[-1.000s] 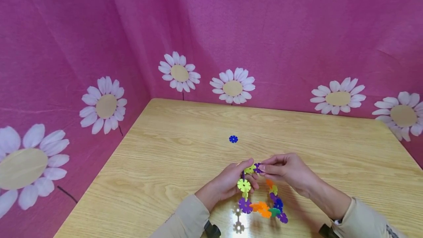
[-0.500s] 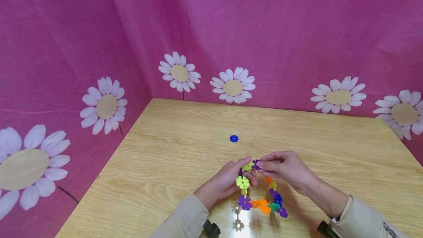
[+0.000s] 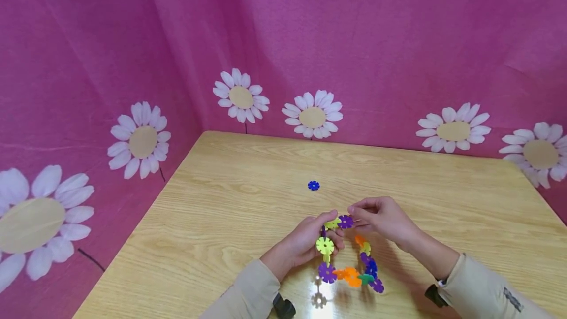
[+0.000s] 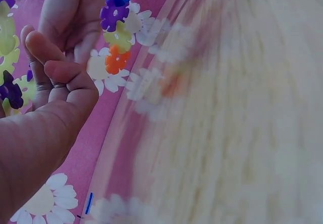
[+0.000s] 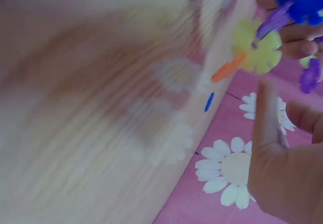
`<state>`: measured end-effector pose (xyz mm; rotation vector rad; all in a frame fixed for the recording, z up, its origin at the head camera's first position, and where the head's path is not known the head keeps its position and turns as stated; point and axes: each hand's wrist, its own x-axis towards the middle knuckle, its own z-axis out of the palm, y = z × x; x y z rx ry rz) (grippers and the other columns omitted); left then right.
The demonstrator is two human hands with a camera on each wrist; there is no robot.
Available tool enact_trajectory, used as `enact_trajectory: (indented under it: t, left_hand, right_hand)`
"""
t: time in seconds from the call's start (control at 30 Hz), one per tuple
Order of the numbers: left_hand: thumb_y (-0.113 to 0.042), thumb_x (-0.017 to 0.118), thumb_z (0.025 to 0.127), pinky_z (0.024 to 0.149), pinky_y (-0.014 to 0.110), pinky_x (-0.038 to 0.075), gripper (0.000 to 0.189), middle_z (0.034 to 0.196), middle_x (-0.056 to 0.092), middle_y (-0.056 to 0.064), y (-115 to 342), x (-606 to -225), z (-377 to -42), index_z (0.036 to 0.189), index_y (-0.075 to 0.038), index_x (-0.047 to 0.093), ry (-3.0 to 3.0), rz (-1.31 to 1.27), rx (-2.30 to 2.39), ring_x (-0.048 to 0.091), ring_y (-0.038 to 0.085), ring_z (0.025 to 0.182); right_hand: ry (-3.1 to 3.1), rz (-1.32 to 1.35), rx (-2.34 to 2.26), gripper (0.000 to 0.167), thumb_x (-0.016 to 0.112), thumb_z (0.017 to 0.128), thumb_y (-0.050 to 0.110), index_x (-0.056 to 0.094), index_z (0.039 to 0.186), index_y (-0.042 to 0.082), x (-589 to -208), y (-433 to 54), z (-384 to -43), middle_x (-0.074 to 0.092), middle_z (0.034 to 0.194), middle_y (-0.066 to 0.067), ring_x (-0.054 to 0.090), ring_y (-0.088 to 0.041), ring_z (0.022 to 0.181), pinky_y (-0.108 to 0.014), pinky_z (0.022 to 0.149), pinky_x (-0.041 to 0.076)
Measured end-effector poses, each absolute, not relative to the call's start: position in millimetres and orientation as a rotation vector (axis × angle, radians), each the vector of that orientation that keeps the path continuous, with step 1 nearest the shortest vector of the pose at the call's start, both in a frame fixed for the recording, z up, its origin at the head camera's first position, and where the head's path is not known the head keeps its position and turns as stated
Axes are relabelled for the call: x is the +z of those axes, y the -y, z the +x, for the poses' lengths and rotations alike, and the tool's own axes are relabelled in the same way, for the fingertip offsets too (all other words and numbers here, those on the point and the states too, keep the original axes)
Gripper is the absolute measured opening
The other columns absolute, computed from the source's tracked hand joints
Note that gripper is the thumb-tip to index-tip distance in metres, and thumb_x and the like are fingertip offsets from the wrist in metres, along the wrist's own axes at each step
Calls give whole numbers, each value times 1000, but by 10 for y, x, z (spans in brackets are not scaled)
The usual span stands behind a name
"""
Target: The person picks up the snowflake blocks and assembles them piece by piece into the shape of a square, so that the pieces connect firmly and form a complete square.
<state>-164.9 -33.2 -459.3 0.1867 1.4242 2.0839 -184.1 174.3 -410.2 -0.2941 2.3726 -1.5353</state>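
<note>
A chain of slotted plastic snowflake discs in yellow, purple, orange, green and blue hangs in a loop below my hands, its lowest part near an orange disc (image 3: pixel 353 277). My left hand (image 3: pixel 303 242) pinches a yellow disc (image 3: pixel 332 224) near one end. Joined to that is a purple end disc (image 3: pixel 346 221), sticking out to the right. Beside it is my right hand (image 3: pixel 390 220), thumb and fingers apart with nothing between them in the right wrist view. The chain's other end, an orange disc (image 4: pixel 117 60), hangs free under the right hand.
A single blue snowflake disc (image 3: pixel 313 185) lies on the wooden table (image 3: pixel 230 201) beyond the hands. A pink cloth (image 3: pixel 376 38) with printed daisies stands along the back and left of the table.
My right hand has let go of the purple end disc and drawn slightly up and back from it. The left hand keeps its grip, and the chain hangs much as before.
</note>
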Motion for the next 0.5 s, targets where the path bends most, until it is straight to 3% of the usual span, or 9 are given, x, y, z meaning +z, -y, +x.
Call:
enact_trajectory:
  t: [0.13,0.33,0.5]
  left_hand:
    - [-45,53,101,59,20,55,58,76,66,0,332,-4583,-1644,113,12,58,-1413,204,2075,65,7,63]
    - [-43,50,102,60,19,54,56,83,64,2,344,-4576,-1637,133,3,54,-1402,210,2062,64,6,64]
    - [-43,51,102,60,19,54,54,85,64,3,343,-4569,-1623,131,3,55,-1409,204,2059,64,6,64]
  right_hand:
    - [-2546,-486,-1347,31,68,96,20,69,114,-5,-4174,-1721,-1943,73,99,-13,71,-20,80,-30,69,61]
    - [-2771,-728,-1051,23,71,92,14,73,108,-2,-4225,-1622,-2118,74,95,-10,68,-15,79,-27,68,58]
    - [-2815,-745,-904,25,71,92,15,71,110,-2,-4276,-1531,-2285,73,97,-11,70,-17,81,-31,70,59]
